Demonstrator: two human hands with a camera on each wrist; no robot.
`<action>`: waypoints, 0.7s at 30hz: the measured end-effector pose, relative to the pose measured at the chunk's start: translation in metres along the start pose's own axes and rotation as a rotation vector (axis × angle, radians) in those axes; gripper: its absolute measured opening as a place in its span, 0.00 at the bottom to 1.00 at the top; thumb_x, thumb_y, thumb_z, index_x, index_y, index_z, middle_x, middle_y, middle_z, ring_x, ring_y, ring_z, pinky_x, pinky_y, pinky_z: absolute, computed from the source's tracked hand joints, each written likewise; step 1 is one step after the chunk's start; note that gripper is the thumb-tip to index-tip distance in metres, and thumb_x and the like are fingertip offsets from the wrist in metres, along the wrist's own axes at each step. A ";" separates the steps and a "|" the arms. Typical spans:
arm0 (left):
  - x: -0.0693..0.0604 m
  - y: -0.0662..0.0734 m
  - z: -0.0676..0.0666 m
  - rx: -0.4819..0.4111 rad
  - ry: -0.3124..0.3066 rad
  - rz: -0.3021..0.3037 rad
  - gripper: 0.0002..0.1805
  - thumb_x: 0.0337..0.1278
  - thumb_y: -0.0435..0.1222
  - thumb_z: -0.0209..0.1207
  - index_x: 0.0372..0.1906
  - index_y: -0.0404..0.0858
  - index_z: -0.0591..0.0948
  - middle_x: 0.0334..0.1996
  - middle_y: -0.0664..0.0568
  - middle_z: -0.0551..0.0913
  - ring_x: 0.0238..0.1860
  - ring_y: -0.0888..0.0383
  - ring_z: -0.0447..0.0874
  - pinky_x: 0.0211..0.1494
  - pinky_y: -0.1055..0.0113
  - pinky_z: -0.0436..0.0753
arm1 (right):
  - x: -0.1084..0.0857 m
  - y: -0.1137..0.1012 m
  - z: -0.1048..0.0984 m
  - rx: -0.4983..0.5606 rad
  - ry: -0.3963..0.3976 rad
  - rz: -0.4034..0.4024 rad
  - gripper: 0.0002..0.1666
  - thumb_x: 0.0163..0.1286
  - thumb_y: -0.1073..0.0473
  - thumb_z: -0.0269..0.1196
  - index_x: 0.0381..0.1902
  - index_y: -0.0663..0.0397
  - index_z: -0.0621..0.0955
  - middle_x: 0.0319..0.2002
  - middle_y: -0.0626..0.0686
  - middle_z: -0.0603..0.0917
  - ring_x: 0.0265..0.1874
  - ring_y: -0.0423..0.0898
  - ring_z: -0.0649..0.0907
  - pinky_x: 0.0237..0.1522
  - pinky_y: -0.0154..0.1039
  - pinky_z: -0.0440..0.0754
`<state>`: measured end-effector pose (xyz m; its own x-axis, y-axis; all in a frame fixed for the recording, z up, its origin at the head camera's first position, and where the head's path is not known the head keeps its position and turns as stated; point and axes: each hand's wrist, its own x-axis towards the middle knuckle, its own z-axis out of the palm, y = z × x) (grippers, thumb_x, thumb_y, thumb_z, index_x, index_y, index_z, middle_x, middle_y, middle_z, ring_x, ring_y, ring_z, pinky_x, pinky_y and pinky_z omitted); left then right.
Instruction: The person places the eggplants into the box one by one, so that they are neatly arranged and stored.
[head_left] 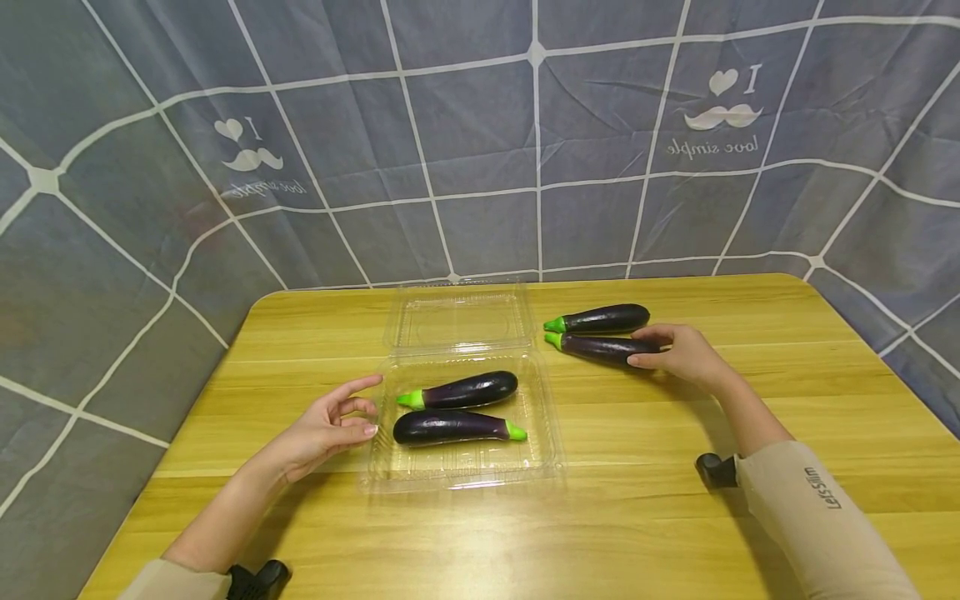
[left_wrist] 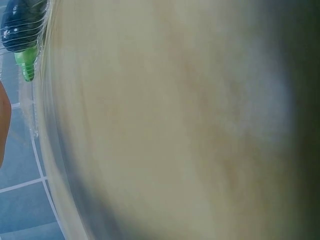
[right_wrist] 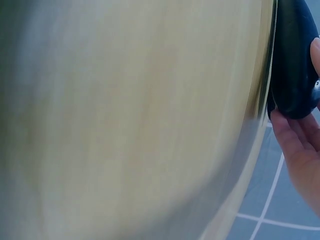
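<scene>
In the head view a clear plastic clamshell container point(head_left: 536, 467) lies with its lid point(head_left: 461, 321) folded back. Inside its base are two dark purple eggplants, the upper one point(head_left: 471, 390) with its green stem to the left, the lower one point(head_left: 450, 427) with its stem to the right. My left hand point(head_left: 322, 429) is at the container's left edge, fingers loosely bent; whether it touches the rim I cannot tell. To the right, my right hand point(head_left: 686, 358) grips the blunt end of another eggplant point(head_left: 600, 348) between thumb and fingers. Just behind that lies one more eggplant point(head_left: 611, 318).
The wooden table point(head_left: 637, 517) carries all of this. Grey curtain fabric point(head_left: 480, 150) with white lines surrounds its back and sides. Black wrist devices point(head_left: 716, 471) are on both forearms. Wood-coloured surface fills most of both wrist views.
</scene>
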<state>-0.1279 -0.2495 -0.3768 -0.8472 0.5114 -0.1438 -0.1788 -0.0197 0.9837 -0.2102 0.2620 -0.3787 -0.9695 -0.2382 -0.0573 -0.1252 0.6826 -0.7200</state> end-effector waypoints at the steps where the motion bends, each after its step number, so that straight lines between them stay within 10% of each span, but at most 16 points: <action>1: 0.000 0.000 0.000 0.001 0.000 0.000 0.39 0.56 0.23 0.56 0.71 0.35 0.52 0.43 0.51 0.72 0.36 0.64 0.79 0.46 0.70 0.81 | 0.000 0.000 0.000 0.005 0.000 0.003 0.36 0.58 0.47 0.68 0.57 0.64 0.74 0.56 0.67 0.74 0.50 0.62 0.77 0.44 0.45 0.79; 21: 0.000 0.000 0.000 0.019 0.010 -0.010 0.39 0.56 0.22 0.56 0.71 0.35 0.52 0.44 0.50 0.72 0.36 0.64 0.78 0.45 0.70 0.81 | -0.002 -0.004 -0.002 -0.009 0.021 -0.009 0.34 0.56 0.45 0.68 0.55 0.60 0.77 0.51 0.63 0.78 0.49 0.59 0.78 0.43 0.41 0.78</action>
<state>-0.1284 -0.2495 -0.3771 -0.8503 0.5029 -0.1550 -0.1783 0.0018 0.9840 -0.2084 0.2612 -0.3739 -0.9727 -0.2294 -0.0362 -0.1354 0.6870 -0.7139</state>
